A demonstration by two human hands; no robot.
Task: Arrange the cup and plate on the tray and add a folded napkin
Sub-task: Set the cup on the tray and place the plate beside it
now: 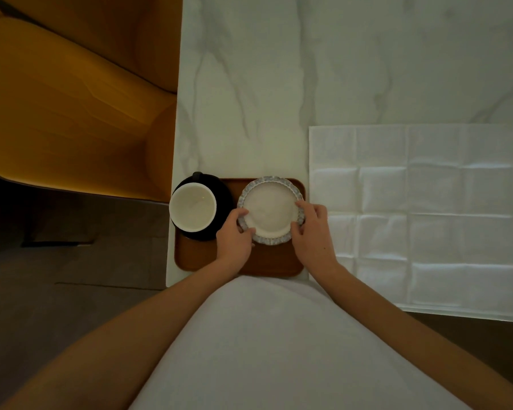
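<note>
Both hands gripping the small white plate with scalloped patterned rim (269, 213): left hand (237, 235) and right hand (310, 229) pinch opposite edges, seating it on the brown wooden tray (274, 263). Black cup with white interior (193, 208) sits just left of my grip. Next, I reckon: release, then fold the unfolded white paper napkin (421, 214) lying right on the marble tabletop (279, 84).

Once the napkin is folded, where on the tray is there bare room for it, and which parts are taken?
The tray is bare along its near edge, below the plate, and at the near-left corner below the cup. The far half is crowded: cup left, plate right, left hand and right hand on the plate's rim. The napkin lies unfolded right of it.
</note>
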